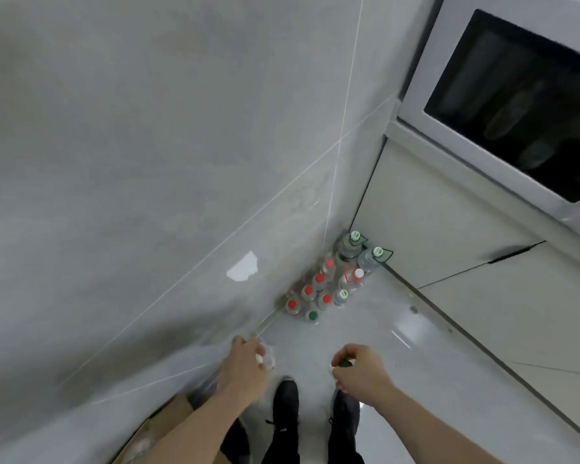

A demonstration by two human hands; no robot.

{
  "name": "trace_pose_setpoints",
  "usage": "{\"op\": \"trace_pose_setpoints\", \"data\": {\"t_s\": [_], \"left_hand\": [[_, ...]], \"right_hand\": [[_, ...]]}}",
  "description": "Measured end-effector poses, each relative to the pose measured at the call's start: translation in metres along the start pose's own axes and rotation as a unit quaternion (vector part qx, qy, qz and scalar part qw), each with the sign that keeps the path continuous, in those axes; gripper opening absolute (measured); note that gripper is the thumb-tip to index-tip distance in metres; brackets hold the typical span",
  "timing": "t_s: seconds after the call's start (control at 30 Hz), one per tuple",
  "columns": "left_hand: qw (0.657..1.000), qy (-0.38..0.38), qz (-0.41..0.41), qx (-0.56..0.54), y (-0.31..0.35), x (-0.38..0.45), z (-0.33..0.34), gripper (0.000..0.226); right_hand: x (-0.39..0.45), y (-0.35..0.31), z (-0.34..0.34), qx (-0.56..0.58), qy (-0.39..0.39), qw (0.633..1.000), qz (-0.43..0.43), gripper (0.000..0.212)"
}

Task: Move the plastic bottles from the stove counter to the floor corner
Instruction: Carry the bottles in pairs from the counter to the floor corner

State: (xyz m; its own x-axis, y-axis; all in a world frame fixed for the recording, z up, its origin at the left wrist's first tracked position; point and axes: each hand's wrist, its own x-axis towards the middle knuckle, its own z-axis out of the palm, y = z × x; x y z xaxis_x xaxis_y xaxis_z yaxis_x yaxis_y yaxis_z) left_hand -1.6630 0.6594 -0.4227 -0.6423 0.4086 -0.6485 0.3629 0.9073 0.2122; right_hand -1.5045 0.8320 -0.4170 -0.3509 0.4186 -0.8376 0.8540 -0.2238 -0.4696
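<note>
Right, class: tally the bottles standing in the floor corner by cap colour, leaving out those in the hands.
Red caps: 5
Dark green cap: 1
White caps ringed green: 3
Plain white cap: 1
Total: 10 bottles

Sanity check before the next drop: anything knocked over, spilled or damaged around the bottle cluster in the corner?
Nothing spilled or tipped: the bottles in the corner stand upright, caps up. One oddity: a white patch on the grey wall tile left of them, seemingly chipped or peeled. Left hand and right hand each hold a bottle.
</note>
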Motion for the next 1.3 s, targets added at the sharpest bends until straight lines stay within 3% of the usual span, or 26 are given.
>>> {"op": "trace_pose_setpoints", "data": {"t_s": [0.3,0.67,1.3], "left_hand": [[0.998,-0.057,-0.006,0.031,-0.036,0.144,0.099,0.019],[0.998,-0.052,0.017,0.036,-0.074,0.271,0.198,0.018],[0.994,-0.051,0.097,0.030,-0.078,0.342,0.249,0.026]], "right_hand": [[0.157,0.061,0.074,0.008,0.005,0.999,0.040,0.026],[0.298,0.093,0.145,-0.008,-0.014,0.999,0.046,0.027],[0.384,0.106,0.198,-0.003,-0.035,0.999,0.026,0.036]]}}
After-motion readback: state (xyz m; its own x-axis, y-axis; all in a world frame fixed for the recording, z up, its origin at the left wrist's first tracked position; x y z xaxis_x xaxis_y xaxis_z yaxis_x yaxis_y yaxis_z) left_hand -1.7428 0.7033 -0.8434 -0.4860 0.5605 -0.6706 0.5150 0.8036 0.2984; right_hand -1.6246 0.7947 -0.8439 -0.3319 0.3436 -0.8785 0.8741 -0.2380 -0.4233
